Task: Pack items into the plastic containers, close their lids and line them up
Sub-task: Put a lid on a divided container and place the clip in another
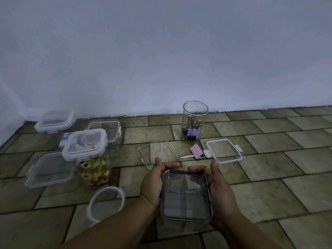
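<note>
A clear square container with a dark-rimmed lid [186, 194] is held above the tiled floor between my left hand [152, 182] and my right hand [220, 187], fingers curled over its far edge. Just beyond it an open clear square container [157, 152] lies empty. A pink binder clip [196, 151] rests on the floor beside a loose white-rimmed square lid [223, 150]. Farther back stands an open round jar [194, 121] with several binder clips inside. At the left, a tall lidded container [89, 155] holds colourful items.
More clear containers stand at the left: a lidded one [54, 121] by the wall, one [106, 130] behind the tall one, and a flat one [50, 169] in front. A round lid [106, 202] lies near my left forearm. The wall [161, 60] closes the far side.
</note>
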